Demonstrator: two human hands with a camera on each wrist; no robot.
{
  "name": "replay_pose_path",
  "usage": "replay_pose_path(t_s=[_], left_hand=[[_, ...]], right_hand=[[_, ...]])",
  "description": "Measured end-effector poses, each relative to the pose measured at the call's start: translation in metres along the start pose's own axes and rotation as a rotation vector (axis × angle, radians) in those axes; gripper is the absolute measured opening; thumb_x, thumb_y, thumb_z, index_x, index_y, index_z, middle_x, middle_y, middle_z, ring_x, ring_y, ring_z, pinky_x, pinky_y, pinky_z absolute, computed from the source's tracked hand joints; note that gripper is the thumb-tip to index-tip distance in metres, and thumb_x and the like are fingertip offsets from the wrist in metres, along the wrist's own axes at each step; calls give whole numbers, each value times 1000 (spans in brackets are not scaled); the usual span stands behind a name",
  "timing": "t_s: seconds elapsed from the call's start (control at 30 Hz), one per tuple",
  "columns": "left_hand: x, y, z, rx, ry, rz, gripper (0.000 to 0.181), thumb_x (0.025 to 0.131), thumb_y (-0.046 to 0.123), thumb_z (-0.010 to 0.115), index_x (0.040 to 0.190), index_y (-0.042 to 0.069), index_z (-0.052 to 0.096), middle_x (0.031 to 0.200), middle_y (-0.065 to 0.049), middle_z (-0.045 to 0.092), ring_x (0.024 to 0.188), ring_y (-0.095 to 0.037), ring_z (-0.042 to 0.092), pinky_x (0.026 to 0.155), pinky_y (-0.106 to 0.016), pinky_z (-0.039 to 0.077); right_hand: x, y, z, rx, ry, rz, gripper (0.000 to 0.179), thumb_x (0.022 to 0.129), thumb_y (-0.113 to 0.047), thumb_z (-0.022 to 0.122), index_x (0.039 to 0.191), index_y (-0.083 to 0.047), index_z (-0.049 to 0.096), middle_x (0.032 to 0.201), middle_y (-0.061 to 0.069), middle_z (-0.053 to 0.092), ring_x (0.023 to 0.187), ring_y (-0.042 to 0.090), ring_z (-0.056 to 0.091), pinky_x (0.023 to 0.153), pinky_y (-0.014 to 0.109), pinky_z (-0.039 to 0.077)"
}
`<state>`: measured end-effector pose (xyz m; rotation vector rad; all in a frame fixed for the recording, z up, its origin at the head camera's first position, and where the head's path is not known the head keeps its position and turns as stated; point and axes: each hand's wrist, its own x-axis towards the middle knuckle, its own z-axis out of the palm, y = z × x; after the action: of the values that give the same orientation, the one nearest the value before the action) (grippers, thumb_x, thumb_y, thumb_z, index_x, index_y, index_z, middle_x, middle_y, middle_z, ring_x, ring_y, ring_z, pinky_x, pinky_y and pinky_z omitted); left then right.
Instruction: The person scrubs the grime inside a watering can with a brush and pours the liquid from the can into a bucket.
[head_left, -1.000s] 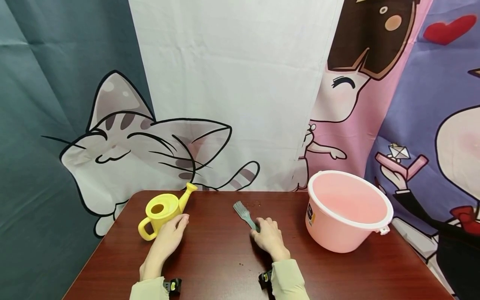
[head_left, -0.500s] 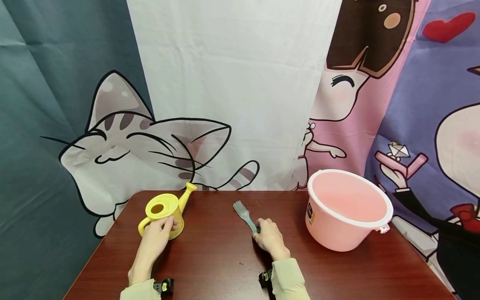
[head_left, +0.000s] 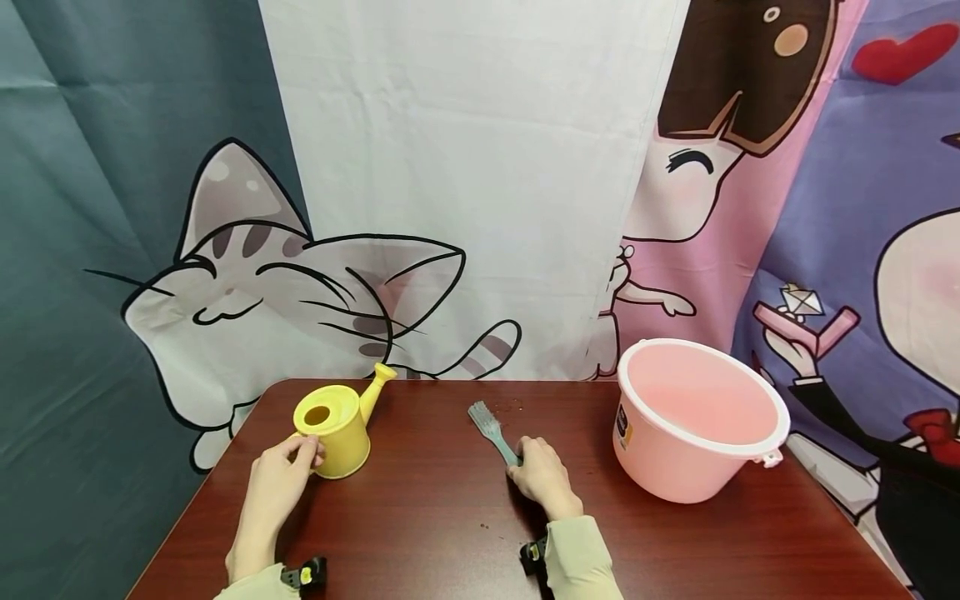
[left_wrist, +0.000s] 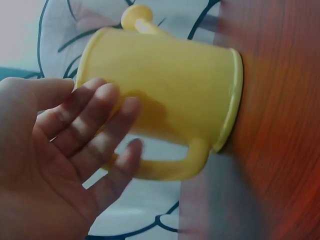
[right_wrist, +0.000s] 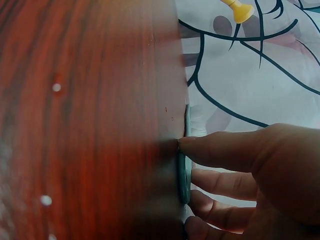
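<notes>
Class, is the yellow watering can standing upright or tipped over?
Upright: in the head view, the watering can stands with its base on the table and its opening facing up.

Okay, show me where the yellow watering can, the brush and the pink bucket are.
Yellow watering can (head_left: 347,442): head view, on the side of its body.
Brush (head_left: 492,431): head view, near where bristles meet handle.
Pink bucket (head_left: 671,462): head view, on its outer wall.
</notes>
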<state>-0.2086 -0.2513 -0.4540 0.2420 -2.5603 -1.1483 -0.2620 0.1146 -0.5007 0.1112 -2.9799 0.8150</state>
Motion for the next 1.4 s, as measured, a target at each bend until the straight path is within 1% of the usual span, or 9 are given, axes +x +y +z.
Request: replay_pose_path(t_s=[0.1,0.23,0.33,0.67,0.77,0.93,1.07,1.23,1.4], left_hand=[[-1,-4,-3,1,90,-29,35,101,36,51,95,9,72,79,-3,66,77,-17,61,68,-25,43],[-3,-9,-2,-29,224,-61,30,100,33,54,99,5,65,85,-8,54,81,-21,47,71,-32,34],[-3,-12,-1,-75,246,-82,30,99,31,56,106,2,59,97,-12,48,87,-23,44,76,-36,32],[1,-30,-2,-109,-27,-209,59,101,51,40,131,1,48,126,-26,52,113,-37,47,91,-51,36],[2,-31,-1,-121,-78,-232,65,99,57,38,132,2,47,129,-26,50,115,-38,45,94,-52,34],[2,-33,0,-111,-125,-211,64,99,58,37,124,0,50,119,-24,53,106,-36,46,88,-50,35],[2,-34,4,-139,-149,-188,60,99,57,41,113,0,56,105,-16,60,100,-28,49,84,-40,37],[4,-35,14,-310,-173,-170,52,100,49,50,101,-2,60,86,-9,62,86,-18,55,77,-27,43],[4,-37,21,-479,-173,-154,46,100,38,55,87,-6,59,75,-8,58,75,-17,54,72,-27,44]], right_hand=[[0,0,0,-3,-4,5,22,80,-16,78,84,-10,58,80,3,49,72,21,49,62,42,45],[0,0,-2,2,-15,23,21,79,-15,78,82,-9,57,79,4,49,71,21,48,62,42,44],[0,0,-2,6,-14,31,21,78,-14,77,81,-9,57,78,5,49,70,22,49,62,42,45],[1,0,-5,-2,-49,57,22,79,-16,77,78,-10,56,77,4,51,71,21,50,63,41,45],[1,-1,-5,1,-60,46,21,79,-15,77,78,-10,57,74,4,52,69,21,50,63,39,45],[1,-1,-6,13,-62,12,22,78,-14,78,76,-9,57,71,3,52,66,20,49,64,37,45],[1,0,-5,17,-55,-2,23,76,-15,79,76,-9,57,69,2,52,66,19,49,65,36,45],[2,1,-4,11,-77,22,20,78,-18,79,77,-12,59,72,2,54,68,20,51,63,40,45],[2,0,-4,-5,-97,49,15,81,-20,75,78,-17,61,77,1,58,73,20,54,64,47,45]])
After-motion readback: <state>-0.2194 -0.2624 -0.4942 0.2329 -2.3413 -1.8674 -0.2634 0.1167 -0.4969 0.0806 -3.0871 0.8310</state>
